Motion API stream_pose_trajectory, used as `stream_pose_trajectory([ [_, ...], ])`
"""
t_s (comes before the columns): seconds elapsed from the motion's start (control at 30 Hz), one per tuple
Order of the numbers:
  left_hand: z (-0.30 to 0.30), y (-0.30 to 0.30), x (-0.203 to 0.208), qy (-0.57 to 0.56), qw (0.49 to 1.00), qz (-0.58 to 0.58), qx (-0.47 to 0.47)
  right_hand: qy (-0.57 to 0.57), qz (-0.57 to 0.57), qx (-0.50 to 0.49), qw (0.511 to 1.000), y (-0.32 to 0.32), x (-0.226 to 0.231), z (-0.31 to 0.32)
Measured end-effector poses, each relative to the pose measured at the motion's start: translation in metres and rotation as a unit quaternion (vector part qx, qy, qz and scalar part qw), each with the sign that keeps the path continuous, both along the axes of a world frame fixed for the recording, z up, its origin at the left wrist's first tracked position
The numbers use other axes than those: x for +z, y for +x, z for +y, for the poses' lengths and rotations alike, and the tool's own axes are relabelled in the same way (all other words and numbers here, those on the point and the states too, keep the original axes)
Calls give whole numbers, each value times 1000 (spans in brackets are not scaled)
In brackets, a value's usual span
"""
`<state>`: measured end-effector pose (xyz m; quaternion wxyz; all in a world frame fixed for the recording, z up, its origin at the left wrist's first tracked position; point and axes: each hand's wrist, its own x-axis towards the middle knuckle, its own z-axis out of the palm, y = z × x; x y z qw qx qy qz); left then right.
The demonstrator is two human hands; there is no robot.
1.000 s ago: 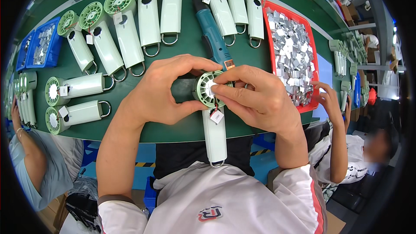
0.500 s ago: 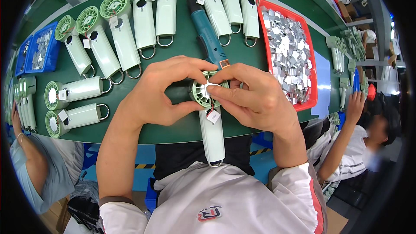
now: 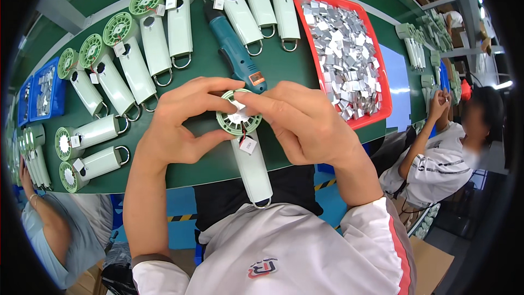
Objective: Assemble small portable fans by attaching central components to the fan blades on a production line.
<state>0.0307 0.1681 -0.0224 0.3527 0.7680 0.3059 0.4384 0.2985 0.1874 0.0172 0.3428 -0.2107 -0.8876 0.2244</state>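
A pale green handheld fan (image 3: 252, 173) lies in front of me, its round head away from me and its metal loop close to my shirt. My left hand (image 3: 177, 120) is closed around the left rim of that head, thumb below and fingers above. With the index finger, my right hand (image 3: 305, 125) presses on the white centre piece (image 3: 239, 113) inside the head; its other fingers are curled in at the right rim, partly hidden. A white tag (image 3: 248, 145) on short wires hangs from the head over the handle.
Several similar fans (image 3: 139, 71) lie in an arc on the green table (image 3: 207, 169). A teal electric screwdriver (image 3: 234, 49) lies beyond my hands. A red tray (image 3: 386, 90) of small silvery pieces stands right, blue bins (image 3: 60, 90) far left. Co-workers sit on both sides.
My view has shifted, so the table's things sit elsewhere in the picture. The right index finger now lies flatter across the top of the fan head. Both hands stay at the fan.
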Motion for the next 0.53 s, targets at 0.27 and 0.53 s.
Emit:
stream_pose_trajectory([
  [0.27,4,5,5,-9,1000,22,5,58,-25,-53,997,-6,0,-11],
  [0.53,5,1,8,-4,998,67,-5,96,-44,-61,993,-13,-7,-23],
])
